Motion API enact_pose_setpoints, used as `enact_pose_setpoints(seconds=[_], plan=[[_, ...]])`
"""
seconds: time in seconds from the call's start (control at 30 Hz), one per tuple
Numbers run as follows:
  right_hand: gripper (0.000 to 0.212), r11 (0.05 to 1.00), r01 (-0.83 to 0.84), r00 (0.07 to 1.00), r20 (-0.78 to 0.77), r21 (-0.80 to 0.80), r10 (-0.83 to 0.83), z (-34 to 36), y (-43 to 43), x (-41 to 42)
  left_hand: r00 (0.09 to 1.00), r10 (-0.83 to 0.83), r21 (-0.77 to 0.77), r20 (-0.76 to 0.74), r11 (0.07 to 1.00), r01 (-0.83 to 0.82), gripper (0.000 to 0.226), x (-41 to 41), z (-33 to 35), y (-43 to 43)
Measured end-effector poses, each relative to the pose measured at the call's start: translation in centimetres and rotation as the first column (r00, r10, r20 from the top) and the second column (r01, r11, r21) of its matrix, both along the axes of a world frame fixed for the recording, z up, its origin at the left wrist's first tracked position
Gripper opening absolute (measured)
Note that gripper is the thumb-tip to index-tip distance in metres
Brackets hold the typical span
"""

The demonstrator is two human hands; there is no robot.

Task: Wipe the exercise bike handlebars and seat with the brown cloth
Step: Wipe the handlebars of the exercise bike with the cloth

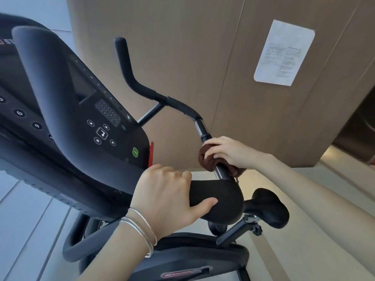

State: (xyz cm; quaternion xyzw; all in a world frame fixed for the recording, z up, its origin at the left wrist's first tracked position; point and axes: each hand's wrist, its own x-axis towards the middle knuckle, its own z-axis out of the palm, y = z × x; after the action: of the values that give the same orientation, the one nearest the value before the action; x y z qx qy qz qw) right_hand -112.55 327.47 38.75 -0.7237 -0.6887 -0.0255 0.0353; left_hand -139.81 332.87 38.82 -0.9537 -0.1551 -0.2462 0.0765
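Console (105, 126) sits left of the fingers. The left hand (162, 197), silver bangles (140, 228) at the wrist, has its fingers curled over the black padded grip (219, 195), thumb underneath. Just up and right, the brown cloth (205, 159) wraps the metal tube of the handlebars (203, 128), and the right hand (227, 153) fingers are clamped round it. Seat (269, 207) is below those fingers, cardboard box (182, 47) behind.

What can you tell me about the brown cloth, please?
The cloth is dark brown, soft-looking fabric, bunched up and wrapped round the handlebar at its bare metal section. The right hand grips it and hides its middle, so only folds show on either side of the fingers. A small end hangs loose below.
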Motion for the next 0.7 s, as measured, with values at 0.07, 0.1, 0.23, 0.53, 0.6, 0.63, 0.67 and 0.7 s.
enact_pose_setpoints(seconds=[0.07,0.1,0.23,0.53,0.6,0.63,0.67,0.7], plan=[[0.032,0.999,0.054,0.998,-0.021,-0.004,-0.054,0.3,0.9,0.4,1.0,0.0,0.01,0.02,1.0,0.0,0.073,0.0,-0.1,0.0],[0.032,0.997,0.072,0.996,-0.051,0.002,-0.072,0.4,0.8,0.4,1.0,0.001,0.016,0.023,1.0,-0.001,0.073,0.0,-0.1,0.0],[0.031,1.0,0.006,0.991,-0.132,0.003,-0.005,0.5,-2.3,-0.9,1.0,0.018,0.029,0.025,0.999,-0.019,0.072,0.0,-0.2,0.0],[0.035,0.995,0.065,0.986,-0.15,-0.076,-0.076,1.0,0.0,-0.8,0.999,0.047,0.08,-0.011,0.996,-0.046,0.074,-0.1,0.0,-0.2],[0.031,0.992,0.095,0.986,-0.129,-0.089,-0.106,1.2,1.0,-0.7,0.999,0.038,0.077,-0.012,0.996,-0.037,0.073,-0.1,0.0,-0.2],[0.028,0.99,0.107,0.985,-0.124,-0.091,-0.118,1.1,1.0,-0.8,0.999,0.034,0.072,-0.014,0.997,-0.033,0.072,-0.1,0.0,-0.3],[0.024,0.989,0.115,0.983,-0.135,-0.09,-0.126,1.0,0.6,-1.0,0.999,0.031,0.067,-0.013,0.997,-0.03,0.071,-0.1,0.0,-0.4],[0.019,0.99,0.112,0.98,-0.158,-0.09,-0.125,0.8,-0.2,-1.3,1.0,0.027,0.064,-0.009,0.998,-0.026,0.07,0.0,-0.1,-0.4]])
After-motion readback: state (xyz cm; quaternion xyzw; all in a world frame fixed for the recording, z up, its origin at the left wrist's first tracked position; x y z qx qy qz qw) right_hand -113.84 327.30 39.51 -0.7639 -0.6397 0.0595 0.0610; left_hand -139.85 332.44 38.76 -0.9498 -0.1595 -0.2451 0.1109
